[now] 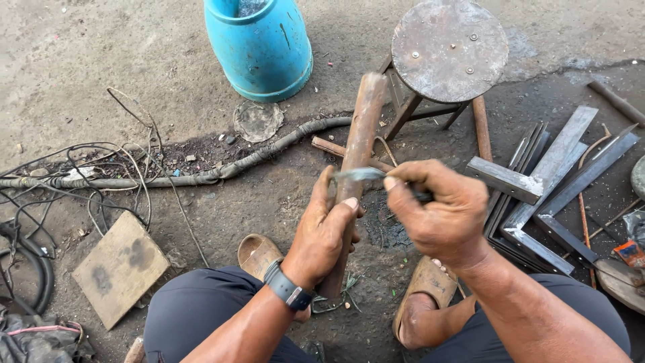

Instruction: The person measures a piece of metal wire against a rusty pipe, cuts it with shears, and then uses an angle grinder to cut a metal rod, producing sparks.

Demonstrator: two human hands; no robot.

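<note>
My left hand (327,228) grips a long rusty metal pipe (361,131) around its middle and holds it upright and tilted, its lower end near the ground between my sandalled feet. My right hand (440,208) is closed on a small thin metal tool (363,175), blurred with motion, whose tip lies against the pipe just above my left thumb. A dark watch sits on my left wrist.
A blue plastic barrel (261,44) stands at the top, a round metal stool (449,47) to its right. Flat steel bars and angle pieces (557,181) lie at the right. A thick wrapped cable (201,176) and loose wires cross the left; a wooden board (119,267) lies lower left.
</note>
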